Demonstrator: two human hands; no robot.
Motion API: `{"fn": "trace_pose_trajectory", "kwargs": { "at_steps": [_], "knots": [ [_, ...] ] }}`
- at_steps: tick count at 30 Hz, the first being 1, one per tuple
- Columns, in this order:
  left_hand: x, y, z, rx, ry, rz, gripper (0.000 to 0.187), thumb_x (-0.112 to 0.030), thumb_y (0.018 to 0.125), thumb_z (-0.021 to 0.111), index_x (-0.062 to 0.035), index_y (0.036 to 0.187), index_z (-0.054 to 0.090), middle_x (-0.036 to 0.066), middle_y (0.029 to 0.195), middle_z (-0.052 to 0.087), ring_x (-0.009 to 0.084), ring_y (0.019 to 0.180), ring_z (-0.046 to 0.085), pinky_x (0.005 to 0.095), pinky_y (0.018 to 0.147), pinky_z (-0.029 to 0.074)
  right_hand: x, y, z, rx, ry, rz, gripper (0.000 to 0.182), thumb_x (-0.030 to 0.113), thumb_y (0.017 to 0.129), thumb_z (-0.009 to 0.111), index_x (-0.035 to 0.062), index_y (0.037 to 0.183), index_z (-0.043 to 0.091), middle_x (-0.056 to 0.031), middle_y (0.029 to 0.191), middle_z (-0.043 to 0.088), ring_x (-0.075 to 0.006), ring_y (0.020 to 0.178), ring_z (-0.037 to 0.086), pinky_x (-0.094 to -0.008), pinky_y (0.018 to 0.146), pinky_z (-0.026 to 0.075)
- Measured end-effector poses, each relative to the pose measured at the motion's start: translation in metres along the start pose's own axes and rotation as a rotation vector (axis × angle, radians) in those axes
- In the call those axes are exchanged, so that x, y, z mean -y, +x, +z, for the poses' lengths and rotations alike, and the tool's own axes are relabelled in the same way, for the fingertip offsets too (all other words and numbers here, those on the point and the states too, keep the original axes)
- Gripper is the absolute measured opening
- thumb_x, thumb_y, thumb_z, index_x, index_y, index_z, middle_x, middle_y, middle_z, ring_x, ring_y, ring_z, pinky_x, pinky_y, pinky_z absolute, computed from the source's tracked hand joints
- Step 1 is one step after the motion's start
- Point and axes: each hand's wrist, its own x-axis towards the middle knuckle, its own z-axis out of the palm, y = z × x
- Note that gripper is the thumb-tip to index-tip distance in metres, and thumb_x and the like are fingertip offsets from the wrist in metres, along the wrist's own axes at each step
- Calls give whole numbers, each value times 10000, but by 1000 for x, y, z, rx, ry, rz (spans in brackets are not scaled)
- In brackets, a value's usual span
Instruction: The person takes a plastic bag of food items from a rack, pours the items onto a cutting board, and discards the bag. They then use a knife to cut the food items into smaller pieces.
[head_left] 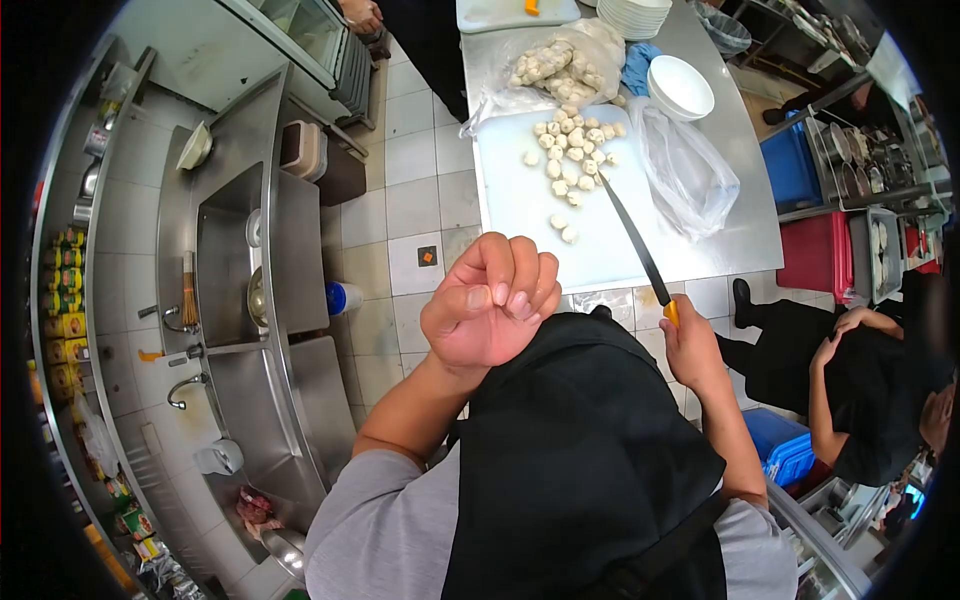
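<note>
My left hand (490,305) is raised in front of the black apron, palm towards me. Its fingers are curled in towards the thumb, closed, with nothing visible in them. To the right, my right hand (688,345) is wrapped round the orange handle of a long knife (635,235). The blade points up and left over a white cutting board (510,215), its tip beside a pile of small whitish round pieces (575,140), which look like mushrooms. Two pieces (563,228) lie apart, nearer to me. Behind the pile sits an open plastic bag (560,65) with more pieces.
White bowls (681,88) and a crumpled clear bag (690,170) stand right of the board. A steel sink (235,240) is on the left. A person in black (800,350) is at the right; another person's hand (362,14) shows at the top.
</note>
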Motion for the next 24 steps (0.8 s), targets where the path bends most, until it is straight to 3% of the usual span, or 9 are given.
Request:
{"fn": "trace_pose_trajectory", "kwargs": {
  "at_steps": [5,15,17,18,20,21,23,24],
  "knots": [
    [-6,-2,5,36,26,-30,170,-181,1012,678,-113,914,557,41,908,544,170,847,477,320,746,414,1,-7,7,-28,-7,-9,307,86,1074,642,-5,1354,555,-313,1023,719,-559,997,683,-567,851,545],
    [-6,-12,2,30,49,-109,269,-212,978,725,-137,905,478,23,880,508,156,809,443,318,724,368,0,-12,12,-50,63,-20,309,77,1041,665,-11,1319,562,-361,1061,709,-589,1032,667,-612,850,544],
    [1,-7,-16,-43,359,-9,191,-171,969,727,-99,950,551,32,901,561,159,804,469,312,741,396,-7,-14,16,-67,93,-57,335,102,1060,678,8,1360,562,-274,973,737,-487,889,732,-541,770,566],
    [4,-8,-31,-32,339,-18,191,-171,969,727,-99,950,551,32,901,561,159,804,469,312,741,396,-11,-14,14,-78,84,-36,335,102,1060,678,8,1360,562,-274,973,737,-487,889,732,-541,770,566],
    [13,-13,-76,-359,798,-156,165,-133,964,730,-37,1059,636,66,968,634,164,867,547,326,806,478,-16,-11,12,184,646,161,355,138,1090,684,33,1405,561,-117,890,706,-264,754,709,-418,686,558],
    [24,-15,-97,-357,794,-161,165,-133,964,730,-37,1059,636,66,968,634,164,867,547,326,806,478,-18,-12,9,181,646,167,355,138,1090,684,33,1405,561,-117,890,706,-264,754,709,-418,686,558],
    [45,-20,-138,-596,1340,-350,281,-104,934,800,1,1161,671,91,992,672,184,948,626,339,840,533,-21,-15,2,316,906,298,357,159,1112,678,50,1430,560,-16,883,648,-115,745,629,-309,665,520],
    [52,-20,-153,-600,1340,-354,281,-104,934,800,1,1161,671,91,992,672,184,948,626,339,840,533,-20,-14,0,320,906,300,357,159,1112,678,50,1430,560,-16,883,648,-115,745,629,-309,665,520]
  ]
}}
